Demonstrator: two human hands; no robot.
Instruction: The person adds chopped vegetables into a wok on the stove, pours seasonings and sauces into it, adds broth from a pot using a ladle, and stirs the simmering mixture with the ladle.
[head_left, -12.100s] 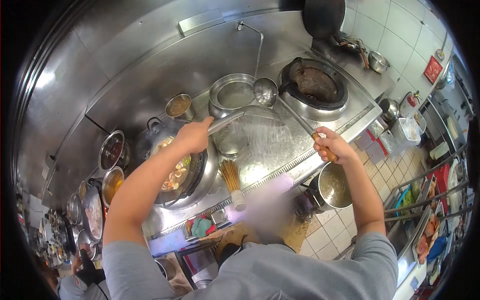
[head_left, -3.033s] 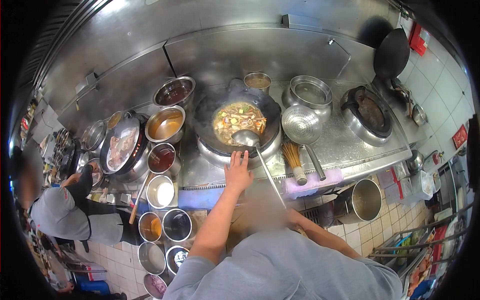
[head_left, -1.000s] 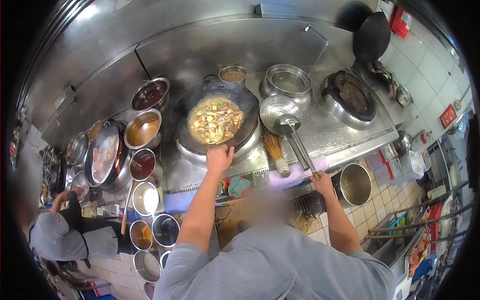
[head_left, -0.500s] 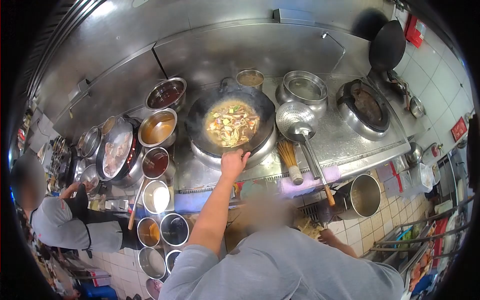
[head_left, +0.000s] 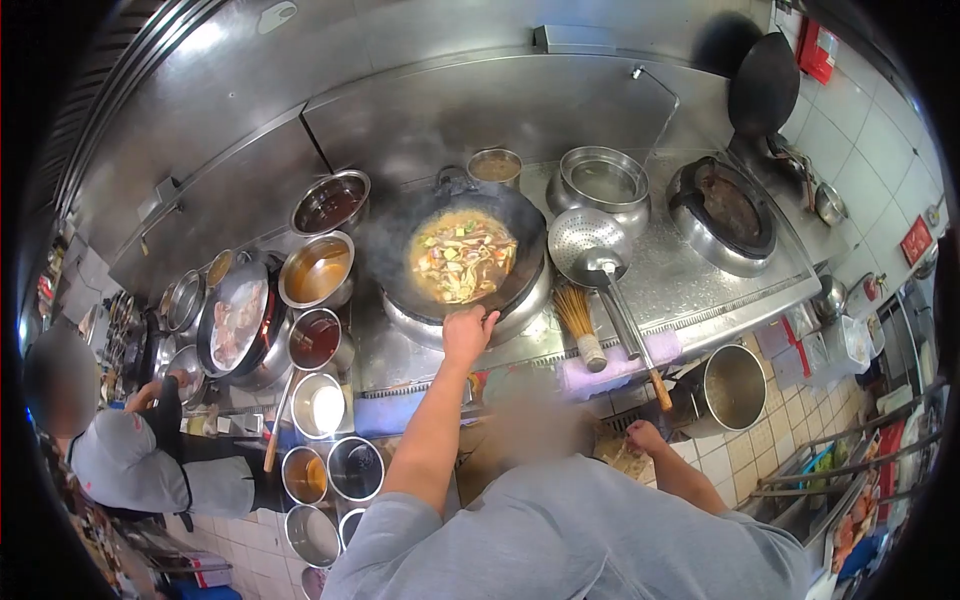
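The left hand clasps the near edge of the wok, covering that spot; the wok sits over the burner, food inside. I can't tell whether the curled right hand, low down, grips anything.

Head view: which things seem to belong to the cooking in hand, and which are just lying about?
Likely part of the job:
wok, left hand at its near edge
food in it
ladle, resting in the strainer

Probably just lying about:
brush
cloth at the counter edge
upended pan by the wall
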